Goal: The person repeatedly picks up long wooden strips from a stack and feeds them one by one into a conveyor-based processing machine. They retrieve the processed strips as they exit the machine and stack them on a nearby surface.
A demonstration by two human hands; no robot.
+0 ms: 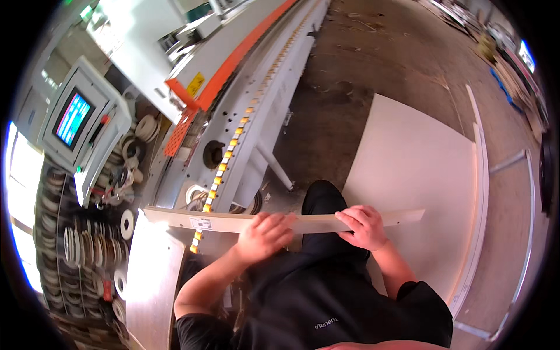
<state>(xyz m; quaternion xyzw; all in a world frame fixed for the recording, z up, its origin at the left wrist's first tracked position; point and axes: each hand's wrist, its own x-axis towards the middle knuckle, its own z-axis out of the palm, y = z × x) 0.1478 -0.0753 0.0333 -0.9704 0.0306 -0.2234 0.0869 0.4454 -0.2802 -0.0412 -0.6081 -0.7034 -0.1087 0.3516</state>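
A long, narrow pale board strip (315,224) lies crosswise in front of me. Its left end rests over the near end of the machine bed, and a white label (200,223) sticks to its face left of my hands. My left hand (265,236) is closed over the strip near its middle, fingers bent across the top edge. Toward the right end, my right hand (364,227) grips it too, with fingers over the top and thumb low on the near face. A small dark hole shows in the strip right of that hand.
A machine with an orange-edged beam (233,67) and a row of yellow rollers (227,154) runs away ahead. At left stand a control console (87,111) and racks of banding rolls (93,248). Stacked large pale panels (420,157) and a metal frame (532,233) are at right.
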